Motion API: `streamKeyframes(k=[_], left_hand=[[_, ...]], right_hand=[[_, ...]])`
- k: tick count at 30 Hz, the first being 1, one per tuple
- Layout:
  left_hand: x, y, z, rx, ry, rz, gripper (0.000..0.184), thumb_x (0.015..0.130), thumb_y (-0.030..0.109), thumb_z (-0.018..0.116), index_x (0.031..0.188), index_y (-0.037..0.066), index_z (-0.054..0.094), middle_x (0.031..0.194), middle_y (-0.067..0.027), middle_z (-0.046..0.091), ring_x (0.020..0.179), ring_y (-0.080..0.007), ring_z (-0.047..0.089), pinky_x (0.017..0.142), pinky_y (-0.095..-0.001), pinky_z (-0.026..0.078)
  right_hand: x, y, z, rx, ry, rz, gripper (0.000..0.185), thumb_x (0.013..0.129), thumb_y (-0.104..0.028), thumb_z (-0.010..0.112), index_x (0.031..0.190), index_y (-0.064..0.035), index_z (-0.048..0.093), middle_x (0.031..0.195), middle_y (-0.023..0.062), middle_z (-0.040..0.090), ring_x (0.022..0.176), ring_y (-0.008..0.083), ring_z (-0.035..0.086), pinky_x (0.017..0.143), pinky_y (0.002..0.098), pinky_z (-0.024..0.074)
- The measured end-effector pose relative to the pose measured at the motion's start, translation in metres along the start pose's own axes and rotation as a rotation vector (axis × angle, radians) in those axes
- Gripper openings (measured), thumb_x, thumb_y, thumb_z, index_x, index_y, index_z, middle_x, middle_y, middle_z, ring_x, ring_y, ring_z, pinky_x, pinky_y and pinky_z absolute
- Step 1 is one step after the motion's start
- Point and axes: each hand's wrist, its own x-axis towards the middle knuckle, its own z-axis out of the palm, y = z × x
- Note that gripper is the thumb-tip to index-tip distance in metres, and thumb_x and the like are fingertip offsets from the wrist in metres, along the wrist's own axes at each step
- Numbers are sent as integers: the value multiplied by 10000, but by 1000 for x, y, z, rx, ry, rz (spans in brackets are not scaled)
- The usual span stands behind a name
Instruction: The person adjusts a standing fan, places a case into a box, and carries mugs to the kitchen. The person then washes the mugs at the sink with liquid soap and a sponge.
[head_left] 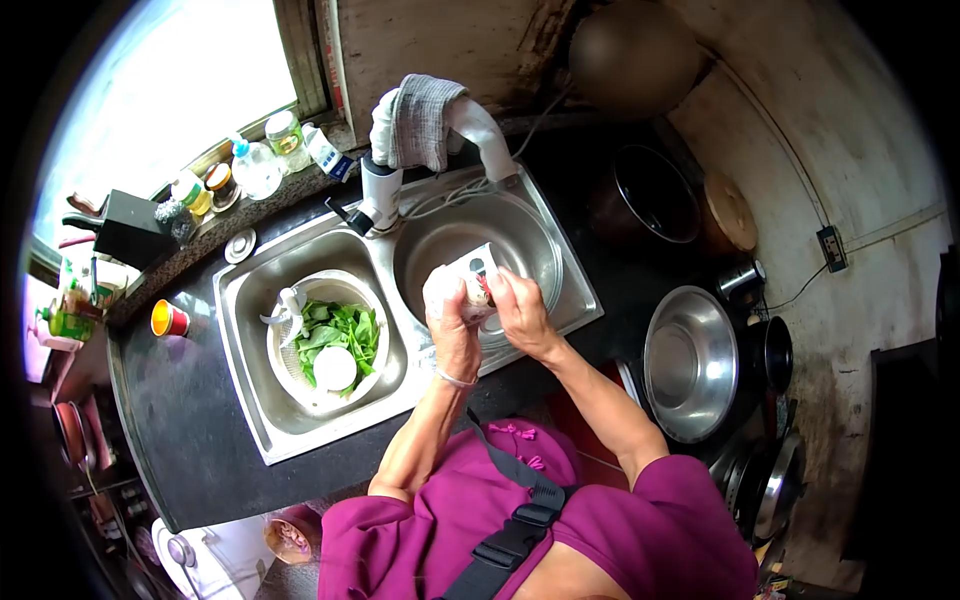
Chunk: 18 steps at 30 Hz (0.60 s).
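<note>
Over the right basin of the steel sink [416,402], both hands hold a small white packet with red and black print [476,266]. My left hand [452,318] is closed around its left side. On the other side, the fingers of my right hand [526,314] pinch it near its right edge. Whether the packet is open cannot be made out. Below the hands lies a large round metal basin [440,230]. In the left sink basin a white colander [285,375] holds green leaves [318,325] and a white round object [335,369].
A faucet [381,195] draped with a grey cloth [424,122] rises behind the sink. Bottles and jars [258,170] line the windowsill. An orange cup [169,318] stands left, a metal bowl [690,365] right, a dark pot [648,200] at the back right.
</note>
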Motion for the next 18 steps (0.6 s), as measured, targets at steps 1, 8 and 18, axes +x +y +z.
streamKeyframes(k=[1, 8, 18], left_hand=[[0, 1, -3, -25, 3, -43, 411, 790, 293, 630, 1118, 107, 466, 982, -19, 522, 861, -124, 533, 731, -275, 461], [-1, 1, 2, -48, -6, -94, 440, 774, 315, 649, 1112, 104, 463, 974, -27, 526, 833, -128, 545, 721, -273, 467], [-6, 4, 9, 83, 2, 115, 585, 729, 297, 670, 1201, 86, 395, 1036, -71, 465, 913, -158, 502, 733, -289, 466]], right_hand=[[-6, -1, 0, 1, -8, -1, 205, 894, -137, 443, 823, 25, 547, 603, 164, 513, 543, 285, 528, 521, 386, 399], [-5, -8, -9, -57, -8, -107, 121, 851, -77, 480, 819, 28, 531, 705, 146, 533, 685, 269, 528, 607, 354, 409], [16, -20, -9, -24, -113, 41, 284, 900, -175, 386, 788, 52, 513, 640, 202, 541, 545, 266, 538, 499, 359, 382]])
